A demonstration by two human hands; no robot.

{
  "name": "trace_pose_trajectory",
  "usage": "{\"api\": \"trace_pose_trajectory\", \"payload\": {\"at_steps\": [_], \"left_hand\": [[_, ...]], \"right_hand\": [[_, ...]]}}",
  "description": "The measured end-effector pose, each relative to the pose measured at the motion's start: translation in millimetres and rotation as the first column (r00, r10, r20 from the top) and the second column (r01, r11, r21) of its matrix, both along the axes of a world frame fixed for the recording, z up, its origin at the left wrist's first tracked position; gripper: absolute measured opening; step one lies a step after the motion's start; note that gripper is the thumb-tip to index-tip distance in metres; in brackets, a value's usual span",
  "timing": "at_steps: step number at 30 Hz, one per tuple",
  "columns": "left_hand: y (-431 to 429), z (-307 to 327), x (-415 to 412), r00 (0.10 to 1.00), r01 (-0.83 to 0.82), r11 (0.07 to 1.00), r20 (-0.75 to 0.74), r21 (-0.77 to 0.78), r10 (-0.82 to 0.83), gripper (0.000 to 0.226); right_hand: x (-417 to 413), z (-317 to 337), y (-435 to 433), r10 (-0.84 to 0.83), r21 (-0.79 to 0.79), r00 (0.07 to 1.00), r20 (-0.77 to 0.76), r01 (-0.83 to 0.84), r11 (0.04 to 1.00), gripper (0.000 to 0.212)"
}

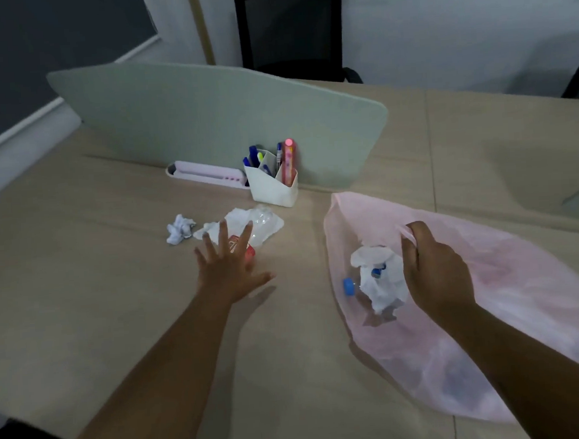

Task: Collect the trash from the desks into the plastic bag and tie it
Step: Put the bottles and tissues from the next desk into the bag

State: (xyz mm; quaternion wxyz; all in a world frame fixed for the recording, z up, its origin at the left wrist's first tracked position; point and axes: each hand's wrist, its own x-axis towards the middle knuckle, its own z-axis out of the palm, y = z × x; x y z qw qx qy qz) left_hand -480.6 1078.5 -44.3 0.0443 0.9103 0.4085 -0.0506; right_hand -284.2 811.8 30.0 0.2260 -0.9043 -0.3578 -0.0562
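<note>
A translucent pink plastic bag (pixel 509 287) lies open on the desk at the right. Inside it I see crumpled white paper (pixel 381 281) and a bottle with a blue cap (pixel 348 286). My right hand (pixel 433 271) grips the bag's upper rim and holds the mouth open. My left hand (pixel 230 263) hovers with fingers spread just over a clear crushed plastic bottle with a red label (pixel 258 231), which lies on white tissue (pixel 237 219). A crumpled white-and-blue paper ball (pixel 179 228) sits a little to the left of them.
A white pen holder (pixel 272 186) with pens and a pale case (pixel 207 174) stand against a grey-green desk divider (pixel 207 122). A black chair (pixel 290 32) is behind the desk. The desk (pixel 99 298) has a seam at the right.
</note>
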Motion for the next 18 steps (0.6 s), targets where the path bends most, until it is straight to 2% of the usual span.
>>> {"api": "trace_pose_trajectory", "payload": {"at_steps": [2, 3, 6, 8, 9, 11, 14, 18], "left_hand": [[6.3, -7.8, -7.7, 0.995, -0.099, 0.993, -0.030, -0.072, 0.097, 0.114], [7.0, -9.9, -10.0, 0.988, -0.150, 0.981, 0.009, -0.124, 0.152, 0.106], [1.2, -7.2, -6.6, 0.922, -0.187, 0.947, 0.286, -0.262, 0.262, 0.079], [-6.0, 5.5, 7.5, 0.833, -0.046, 0.874, 0.465, -0.484, 0.301, 0.080], [-10.1, 13.4, 16.1, 0.823, 0.073, 0.812, 0.495, -0.579, 0.279, 0.082], [-21.5, 25.5, 32.2, 0.870, 0.241, 0.732, 0.475, -0.637, 0.128, 0.081], [-40.1, 35.9, 54.1, 0.891, 0.370, 0.730, 0.441, -0.574, -0.105, 0.074], [-72.6, 41.7, 85.2, 0.827, 0.528, 0.612, 0.520, -0.589, -0.213, 0.072]], "right_hand": [[4.6, -2.7, 1.9, -0.014, -0.007, 1.000, -0.023, 0.014, 1.000, 0.033], [7.3, -3.3, 1.1, -0.023, -0.011, 1.000, -0.022, 0.022, 1.000, 0.032], [17.5, -3.7, -5.9, -0.060, 0.003, 0.998, 0.014, 0.060, 0.998, 0.033], [27.5, -1.7, -15.5, -0.133, 0.010, 0.991, 0.008, 0.133, 0.991, 0.031], [33.5, -0.5, -21.5, -0.188, 0.022, 0.982, 0.006, 0.188, 0.982, 0.030], [46.1, 3.2, -34.5, -0.327, 0.083, 0.945, -0.012, 0.327, 0.942, 0.028], [61.3, 12.4, -50.7, -0.493, 0.171, 0.867, -0.075, 0.498, 0.850, 0.031], [64.7, 25.3, -67.4, -0.515, 0.203, 0.854, -0.070, 0.518, 0.831, 0.031]]}}
